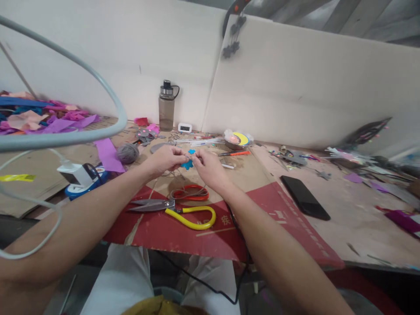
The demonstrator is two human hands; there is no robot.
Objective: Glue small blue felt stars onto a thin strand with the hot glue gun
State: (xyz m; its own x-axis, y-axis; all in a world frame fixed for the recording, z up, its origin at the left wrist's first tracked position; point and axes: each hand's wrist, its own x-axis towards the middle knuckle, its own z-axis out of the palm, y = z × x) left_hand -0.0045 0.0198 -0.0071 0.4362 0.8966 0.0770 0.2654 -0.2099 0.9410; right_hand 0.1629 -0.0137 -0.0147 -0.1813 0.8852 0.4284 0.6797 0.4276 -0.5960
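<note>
Blue cutout (187,165), pinched by left hand (168,158) and right hand (207,165), forearms (262,229) angled inward.
From the hands: scissors (169,204) at six o'clock, yarn (127,153) at nine, bottle (166,111) at eleven.

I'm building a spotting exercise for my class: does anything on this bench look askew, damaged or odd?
The scissors look a little odd: they lie slightly open, with mismatched handles, the near handle yellow and the far handle red. Nothing looks clearly spilled or damaged.
</note>
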